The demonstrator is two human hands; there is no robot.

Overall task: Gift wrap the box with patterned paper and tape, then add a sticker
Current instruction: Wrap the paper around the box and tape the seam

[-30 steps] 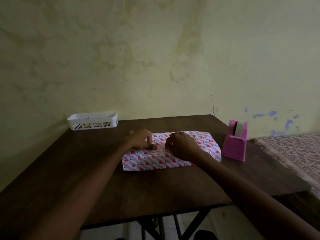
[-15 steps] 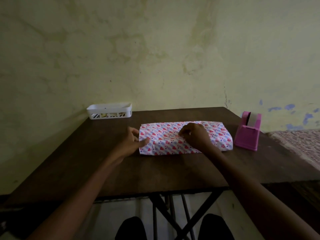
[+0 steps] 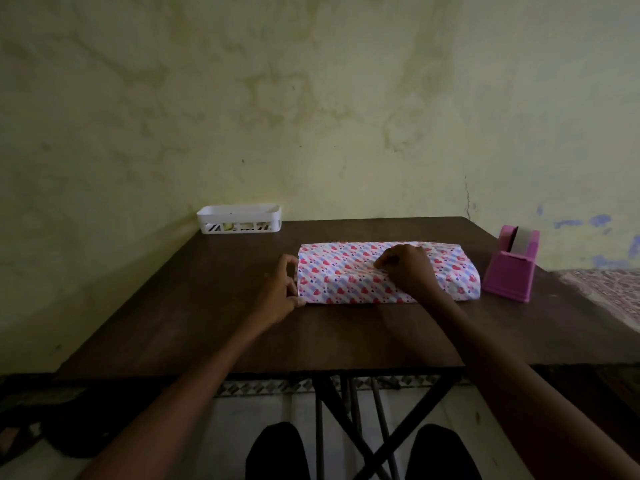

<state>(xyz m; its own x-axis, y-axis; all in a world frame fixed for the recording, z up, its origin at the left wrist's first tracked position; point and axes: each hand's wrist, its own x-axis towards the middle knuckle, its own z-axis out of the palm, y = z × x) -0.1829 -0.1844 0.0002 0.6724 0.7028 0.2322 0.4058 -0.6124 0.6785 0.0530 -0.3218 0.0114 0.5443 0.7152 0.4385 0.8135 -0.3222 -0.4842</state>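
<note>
The box (image 3: pixel 349 273), covered in white paper with red and blue hearts, lies flat on the dark wooden table (image 3: pixel 242 337), towards the right. My left hand (image 3: pixel 278 292) is at the box's left end, fingers and thumb curled round the paper's edge there. My right hand (image 3: pixel 408 268) rests on top of the box near its middle, its curled fingertips pinching the paper along the seam. A pink tape dispenser (image 3: pixel 509 271) stands just right of the box. I see no sticker.
A white slotted basket (image 3: pixel 239 220) with a few small items sits at the table's back left, against the yellowish wall. A patterned cloth surface (image 3: pixel 609 292) lies beyond the table's right edge. My knees and the table's crossed legs show below the front edge.
My left hand has slid off the top of the box to its left end. My right hand stays on top. The view has pulled back and tilted down.
</note>
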